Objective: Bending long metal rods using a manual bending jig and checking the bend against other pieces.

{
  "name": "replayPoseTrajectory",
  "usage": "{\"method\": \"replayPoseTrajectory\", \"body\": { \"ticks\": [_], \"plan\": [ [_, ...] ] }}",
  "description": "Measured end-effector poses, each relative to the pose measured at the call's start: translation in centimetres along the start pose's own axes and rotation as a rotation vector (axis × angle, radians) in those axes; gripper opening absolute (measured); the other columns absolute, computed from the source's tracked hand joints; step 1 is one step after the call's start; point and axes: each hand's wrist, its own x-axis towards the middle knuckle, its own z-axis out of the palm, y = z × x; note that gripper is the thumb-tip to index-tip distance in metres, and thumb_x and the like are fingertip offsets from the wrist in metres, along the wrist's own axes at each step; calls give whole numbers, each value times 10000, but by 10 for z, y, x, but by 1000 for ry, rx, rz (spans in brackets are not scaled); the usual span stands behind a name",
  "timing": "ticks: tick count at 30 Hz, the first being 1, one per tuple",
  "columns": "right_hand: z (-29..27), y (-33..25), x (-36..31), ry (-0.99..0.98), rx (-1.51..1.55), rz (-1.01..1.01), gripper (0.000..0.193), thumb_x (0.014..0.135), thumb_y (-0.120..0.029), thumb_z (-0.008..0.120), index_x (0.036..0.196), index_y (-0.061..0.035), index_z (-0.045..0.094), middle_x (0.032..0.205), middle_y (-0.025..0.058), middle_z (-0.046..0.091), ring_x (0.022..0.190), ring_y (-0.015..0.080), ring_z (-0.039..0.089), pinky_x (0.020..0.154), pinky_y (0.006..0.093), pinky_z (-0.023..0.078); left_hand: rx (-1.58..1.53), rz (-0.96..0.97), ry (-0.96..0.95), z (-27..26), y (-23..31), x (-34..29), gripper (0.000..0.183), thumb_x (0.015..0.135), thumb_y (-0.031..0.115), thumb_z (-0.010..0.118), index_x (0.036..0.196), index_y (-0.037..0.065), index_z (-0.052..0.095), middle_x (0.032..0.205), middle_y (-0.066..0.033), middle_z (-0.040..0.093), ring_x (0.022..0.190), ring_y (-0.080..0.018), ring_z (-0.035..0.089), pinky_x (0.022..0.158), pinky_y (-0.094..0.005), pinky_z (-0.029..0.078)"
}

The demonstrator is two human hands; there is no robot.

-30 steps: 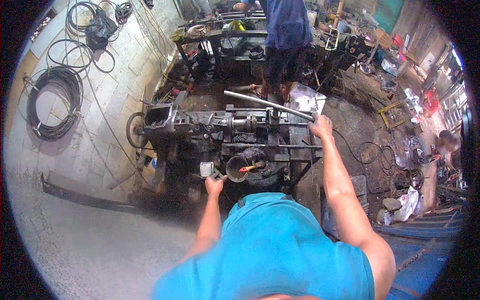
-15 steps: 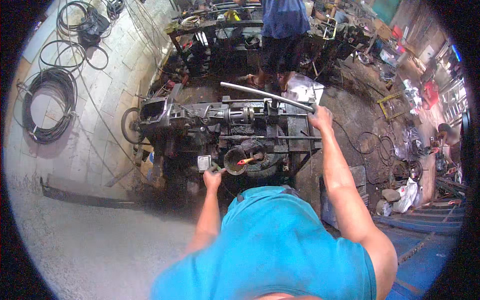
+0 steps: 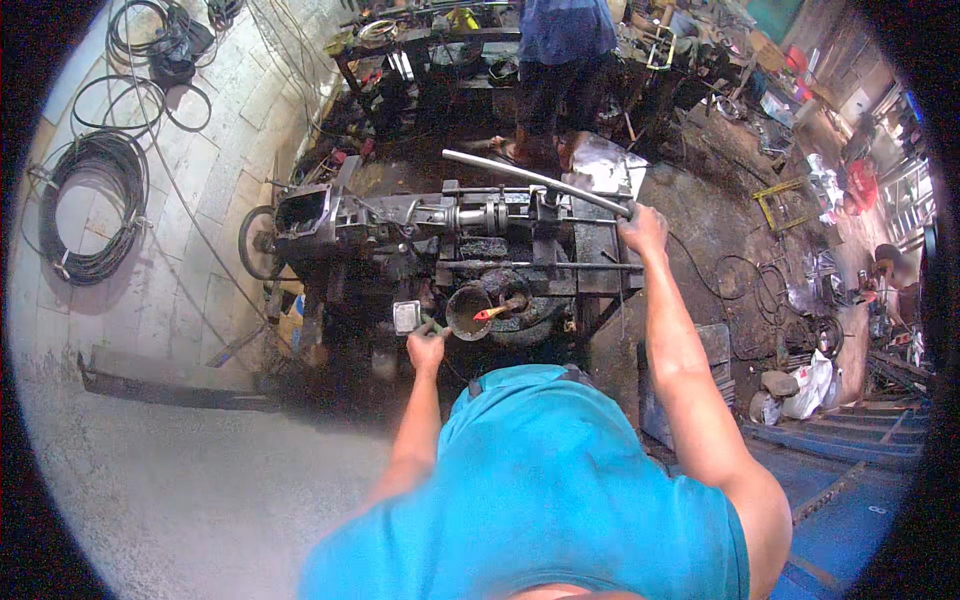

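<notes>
My right hand (image 3: 645,230) is closed round the near right end of a long grey metal pipe (image 3: 535,180). The pipe slants up and left above the bed of a dark, greasy machine (image 3: 470,215). My left hand (image 3: 426,348) is low, just below a small pale square box (image 3: 407,317) on the machine's near side. Its darkened fingers look bent, and what they grip is too small to tell. Right beside them is a round metal bowl (image 3: 466,313), with a red-tipped brush (image 3: 490,313) leaning over its rim.
A person in a dark blue shirt (image 3: 565,35) stands beyond the machine at a cluttered workbench (image 3: 440,45). Coiled cables (image 3: 90,210) hang on the left wall. A metal sheet (image 3: 608,168) and a yellow frame (image 3: 780,205) lie on the floor to the right.
The pipe's far end has dipped slightly toward the machine, while my right hand keeps its hold. My left hand stays by the square box. The view has shifted a little.
</notes>
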Motion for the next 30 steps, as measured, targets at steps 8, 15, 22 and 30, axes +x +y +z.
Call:
{"method": "replayPoseTrajectory", "body": {
  "ticks": [8,15,22,30],
  "plan": [
    [0,-4,0,18,-14,-6,297,683,-247,568,916,-88,661,861,215,660,845,381,639,784,470,491,-1,53,62,9,-10,2,528,615,260,828,1052,9,669,861,-180,684,789,-279,662,729,-364,487],
    [-9,-15,-6,60,-33,-27,286,678,-215,549,905,-83,662,844,216,658,833,378,640,777,475,485,-33,-93,-60,14,-25,13,559,628,274,818,1101,25,654,973,-195,676,897,-280,657,796,-363,485],
    [-9,-10,-5,-5,-4,11,328,688,-229,562,969,-86,655,872,212,662,884,365,634,833,462,459,32,-28,-50,10,-11,11,556,644,312,795,1120,62,655,1001,-204,667,935,-312,649,807,-381,485],
    [-1,-3,1,21,-30,-20,318,734,-294,578,1003,-150,667,886,204,659,870,385,625,805,475,477,21,-47,-49,5,-1,8,537,652,310,790,1114,70,658,979,-198,673,913,-309,654,798,-390,486]
  ]
}}
